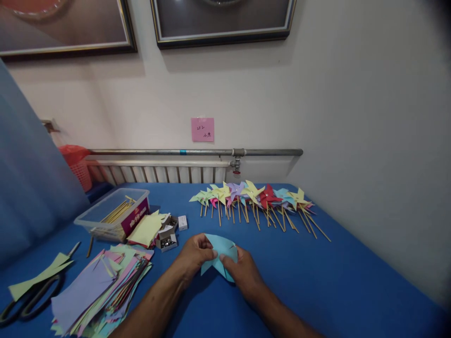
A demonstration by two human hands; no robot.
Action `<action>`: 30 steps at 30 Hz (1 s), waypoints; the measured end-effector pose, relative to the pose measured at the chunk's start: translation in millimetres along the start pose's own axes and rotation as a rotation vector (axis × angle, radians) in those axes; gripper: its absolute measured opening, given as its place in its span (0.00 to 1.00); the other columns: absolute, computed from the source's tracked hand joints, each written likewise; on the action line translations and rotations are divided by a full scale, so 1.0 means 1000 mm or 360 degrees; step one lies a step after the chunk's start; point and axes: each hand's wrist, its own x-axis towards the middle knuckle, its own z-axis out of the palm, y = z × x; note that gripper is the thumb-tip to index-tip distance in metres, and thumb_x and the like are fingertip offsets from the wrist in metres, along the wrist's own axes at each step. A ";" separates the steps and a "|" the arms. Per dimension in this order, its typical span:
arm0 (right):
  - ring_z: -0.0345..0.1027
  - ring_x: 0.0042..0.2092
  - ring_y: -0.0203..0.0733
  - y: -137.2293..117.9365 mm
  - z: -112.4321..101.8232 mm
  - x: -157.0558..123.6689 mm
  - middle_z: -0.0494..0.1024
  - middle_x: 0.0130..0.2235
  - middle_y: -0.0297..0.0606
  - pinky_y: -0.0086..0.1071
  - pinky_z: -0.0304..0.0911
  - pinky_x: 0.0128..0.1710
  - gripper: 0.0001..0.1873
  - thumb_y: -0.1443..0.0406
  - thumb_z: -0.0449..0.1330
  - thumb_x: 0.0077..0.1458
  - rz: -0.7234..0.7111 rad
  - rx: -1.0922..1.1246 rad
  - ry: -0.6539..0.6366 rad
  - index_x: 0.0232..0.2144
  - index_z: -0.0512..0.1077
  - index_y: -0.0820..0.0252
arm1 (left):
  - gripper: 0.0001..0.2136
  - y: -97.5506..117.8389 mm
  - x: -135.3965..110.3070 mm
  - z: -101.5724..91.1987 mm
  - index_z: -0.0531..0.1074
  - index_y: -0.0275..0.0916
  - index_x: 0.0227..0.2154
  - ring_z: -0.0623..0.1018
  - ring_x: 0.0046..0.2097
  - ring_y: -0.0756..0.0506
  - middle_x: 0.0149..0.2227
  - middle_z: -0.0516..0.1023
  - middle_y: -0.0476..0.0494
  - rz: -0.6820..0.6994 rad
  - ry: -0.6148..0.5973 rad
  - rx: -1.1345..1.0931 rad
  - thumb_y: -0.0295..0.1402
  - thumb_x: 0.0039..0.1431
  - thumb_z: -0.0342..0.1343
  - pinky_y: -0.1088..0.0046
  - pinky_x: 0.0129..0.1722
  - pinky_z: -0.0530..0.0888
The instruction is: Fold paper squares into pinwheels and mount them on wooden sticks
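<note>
A light blue sheet of paper (222, 245) with slits cut in it is held up over the blue table between my two hands. My left hand (197, 253) pinches its left side, thumb in front and fingers curled behind. On the right side, my right hand (243, 268) grips the same paper, its thumb pressed near the middle. The paper is bent, with pointed flaps hanging below the thumbs. The fingertips behind it are hidden. Left of my left hand stand small open boxes of metal pins (167, 241) and a small white box (182, 222).
Finished paper pinwheels (251, 191) on sticks lie along the table's back. On the left are a clear plastic tub (116, 216) of sticks, yellow paper sheets (146, 228), a pile of coloured cut paper (88, 291) and black-handled scissors (42, 295) partly under green paper.
</note>
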 end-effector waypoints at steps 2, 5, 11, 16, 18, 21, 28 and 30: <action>0.67 0.29 0.42 -0.002 0.000 -0.001 0.80 0.29 0.35 0.32 0.62 0.31 0.15 0.56 0.65 0.49 0.0019 0.0031 -0.0033 0.36 0.81 0.59 | 0.19 0.003 -0.003 0.001 0.79 0.35 0.35 0.74 0.27 0.50 0.28 0.79 0.47 0.0014 0.0026 -0.0036 0.34 0.38 0.73 0.73 0.31 0.69; 0.64 0.28 0.40 -0.007 0.001 -0.003 0.77 0.28 0.32 0.31 0.59 0.30 0.14 0.56 0.65 0.50 0.0030 0.0082 -0.0118 0.36 0.81 0.59 | 0.21 0.011 -0.007 0.000 0.80 0.35 0.41 0.72 0.26 0.51 0.26 0.77 0.49 0.0050 0.0142 0.0024 0.35 0.42 0.71 0.74 0.29 0.67; 0.61 0.27 0.38 -0.010 0.002 -0.007 0.75 0.27 0.30 0.30 0.56 0.28 0.14 0.58 0.62 0.52 0.0016 -0.0017 -0.0228 0.38 0.81 0.58 | 0.22 0.039 -0.020 -0.005 0.80 0.36 0.44 0.77 0.35 0.47 0.37 0.81 0.45 0.0254 0.0058 0.0565 0.30 0.42 0.68 0.73 0.35 0.71; 0.66 0.31 0.40 -0.007 0.001 -0.009 0.79 0.30 0.31 0.30 0.57 0.30 0.08 0.61 0.62 0.53 -0.0107 -0.0124 -0.0210 0.34 0.80 0.56 | 0.18 0.049 -0.030 -0.003 0.79 0.38 0.42 0.75 0.36 0.48 0.35 0.80 0.50 0.0216 -0.0202 0.0906 0.25 0.46 0.59 0.75 0.35 0.70; 0.62 0.29 0.39 -0.007 0.001 -0.011 0.75 0.26 0.30 0.30 0.54 0.29 0.05 0.62 0.63 0.53 -0.0106 -0.0145 -0.0185 0.29 0.77 0.56 | 0.19 0.049 -0.031 -0.002 0.79 0.39 0.43 0.75 0.36 0.48 0.36 0.80 0.51 0.0186 -0.0223 0.0919 0.25 0.46 0.59 0.75 0.35 0.69; 0.57 0.26 0.36 -0.007 0.002 -0.012 0.69 0.23 0.27 0.29 0.50 0.27 0.06 0.62 0.63 0.54 -0.0092 -0.0170 -0.0171 0.26 0.72 0.55 | 0.19 0.045 -0.030 0.000 0.78 0.39 0.44 0.74 0.35 0.49 0.35 0.79 0.51 0.0165 -0.0227 0.0902 0.25 0.45 0.58 0.75 0.34 0.68; 0.61 0.28 0.37 -0.006 0.002 -0.012 0.73 0.25 0.28 0.30 0.53 0.29 0.05 0.64 0.62 0.55 -0.0146 -0.0290 -0.0181 0.27 0.75 0.56 | 0.17 0.042 -0.030 0.003 0.78 0.39 0.40 0.70 0.32 0.50 0.31 0.75 0.53 0.0214 -0.0213 0.0957 0.25 0.45 0.56 0.75 0.32 0.64; 0.64 0.30 0.38 -0.007 0.002 -0.012 0.76 0.27 0.30 0.30 0.55 0.30 0.05 0.64 0.61 0.55 -0.0137 -0.0263 -0.0194 0.30 0.77 0.57 | 0.16 0.044 -0.031 0.005 0.78 0.39 0.38 0.69 0.31 0.50 0.30 0.74 0.54 0.0205 -0.0232 0.0914 0.24 0.44 0.55 0.76 0.32 0.64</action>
